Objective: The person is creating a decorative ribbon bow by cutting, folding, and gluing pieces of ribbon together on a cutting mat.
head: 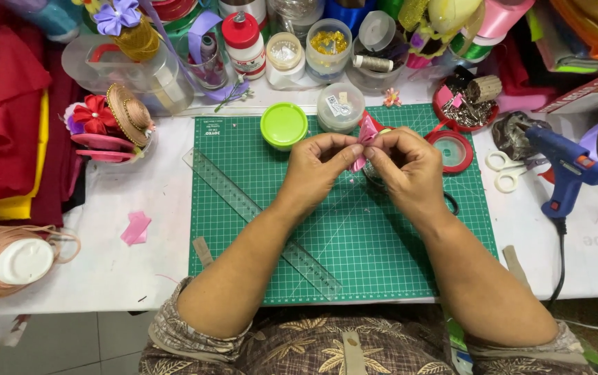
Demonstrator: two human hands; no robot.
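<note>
Head view | ruler under left forearm | green tub beyond hands

Brown leaf-patterned garment, short sleeves rolled above elbows, forearms bare.

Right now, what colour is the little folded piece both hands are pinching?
Pink; the folded ribbon piece shows best in the head view, over the green cutting mat.

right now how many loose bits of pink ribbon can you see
2. One pink ribbon piece is pinched between the left hand and right hand over the green cutting mat. Another pink scrap lies on the white table. Clutter may hide more.
</note>
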